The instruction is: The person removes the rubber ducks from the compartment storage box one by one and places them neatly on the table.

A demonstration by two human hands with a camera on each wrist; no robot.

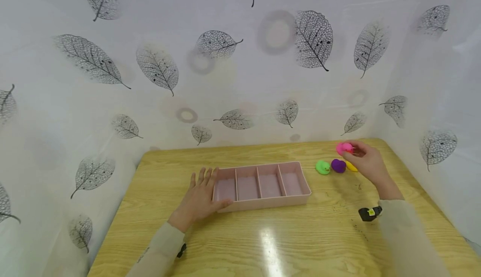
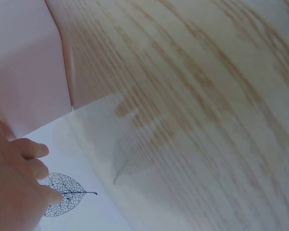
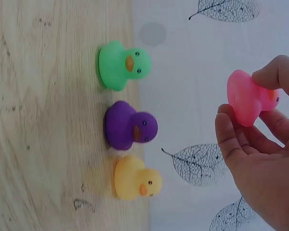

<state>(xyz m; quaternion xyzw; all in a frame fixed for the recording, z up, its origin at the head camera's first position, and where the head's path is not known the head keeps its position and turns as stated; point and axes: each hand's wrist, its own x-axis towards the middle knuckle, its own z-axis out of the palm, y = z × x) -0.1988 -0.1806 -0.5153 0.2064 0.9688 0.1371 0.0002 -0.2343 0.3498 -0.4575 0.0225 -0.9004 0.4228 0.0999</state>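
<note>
My right hand (image 1: pixel 363 157) pinches a pink rubber duck (image 1: pixel 343 148) (image 3: pixel 245 97) and holds it lifted above the table at the far right. Below it on the wood stand a green duck (image 1: pixel 322 167) (image 3: pixel 121 65), a purple duck (image 1: pixel 338 165) (image 3: pixel 127 126) and a yellow duck (image 1: pixel 351 167) (image 3: pixel 134 178) in a row. A pink tray (image 1: pixel 263 204) with several empty compartments lies mid-table. My left hand (image 1: pixel 201 197) rests flat with straight fingers against the tray's left end; in the left wrist view its fingers (image 2: pixel 26 168) show beside the tray's wall (image 2: pixel 24 72).
The wooden table (image 1: pixel 285 243) is walled on three sides by a white sheet (image 1: pixel 158 68) printed with leaves. Wrist cameras (image 1: pixel 370 213) sit on both sleeves. Bare wood lies in front of the tray.
</note>
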